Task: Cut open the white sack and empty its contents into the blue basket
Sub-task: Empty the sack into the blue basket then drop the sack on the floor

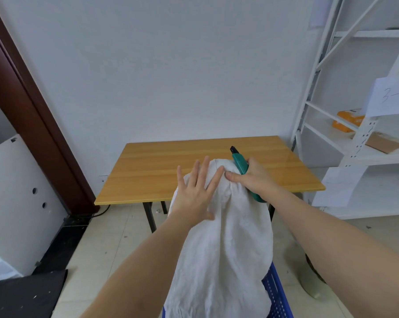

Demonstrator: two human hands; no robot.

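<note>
White sack (226, 237): one, cloth, standing upright with its long axis running from the bottom of the view up toward the table; rounded top end points away from the person, lower end sits in the basket. Surface creased, bulging in the lower half.

Blue basket (277, 294): perforated plastic wall showing at the lower right of the sack, on the floor in front of the table; most of it is hidden by the sack.

Knife (239, 162): green handle with a black tip, long axis slanting from lower right to upper left; black tip points away from the person, over the table. The butt end shows below the wrist, beside the sack's right flank. Whether a blade is out cannot be told.

Left hand (195, 191): flat and spread, fingers extended upward, palm pressed against the upper left side of the sack. Forearm reaches in from the lower left.

Right hand (253, 177): closed around the knife handle, thumb laid against the top of the sack. Forearm reaches in from the lower right.

Table (159, 171): wooden top, dark legs, against the wall, bare where seen.

Shelf rack (359, 138): white metal, right side, holding an orange box (348, 121), a brown carton (384, 142) and paper labels.
</note>
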